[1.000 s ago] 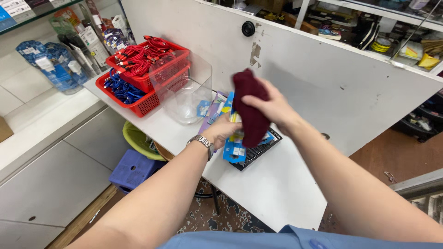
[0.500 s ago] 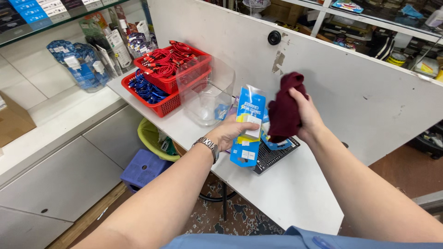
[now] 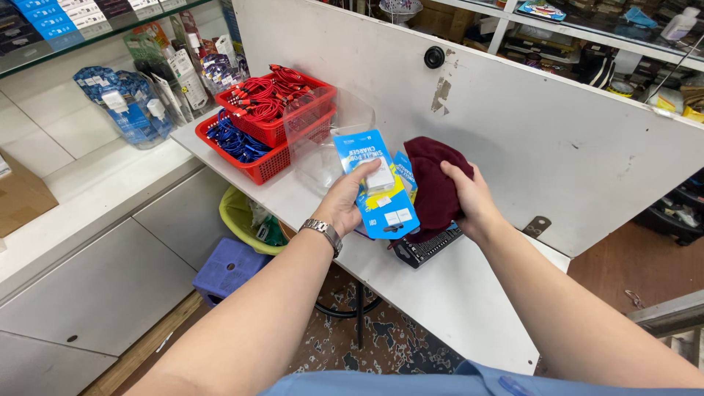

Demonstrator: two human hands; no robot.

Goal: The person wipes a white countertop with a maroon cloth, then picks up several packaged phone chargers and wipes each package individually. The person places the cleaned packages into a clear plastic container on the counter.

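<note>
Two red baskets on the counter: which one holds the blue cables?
The lower red basket, nearer the counter's front edge. The red basket stacked above it holds red cables; neither hand touches them.

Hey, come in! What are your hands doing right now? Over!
Left hand holding blue charger packet. Right hand gripping maroon cloth beside it. Clear plastic tub behind; nothing blocking.
</note>
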